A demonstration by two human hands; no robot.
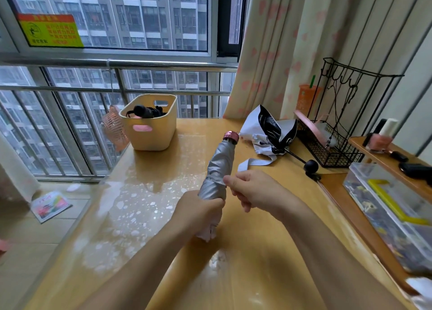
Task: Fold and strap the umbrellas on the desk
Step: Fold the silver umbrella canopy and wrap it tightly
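A rolled silver umbrella [219,165] with a pink cap at its far end is held above the desk [145,207], pointing away from me. My left hand [199,210] grips its near end, where pale fabric sticks out below the fist. My right hand [249,189] pinches the umbrella's strap at the middle of the roll. A light grey strap [256,162] loops beside my fingers. A second umbrella [271,131], white and black, lies loose and unfolded at the back right, its black round handle [311,167] resting on the desk.
A cream basket [149,125] holding a black item stands at the back, with a pink fan [114,127] beside it. A black wire rack [332,144], a clear box [392,214] and bottles on a shelf line the right side. The window railing runs behind.
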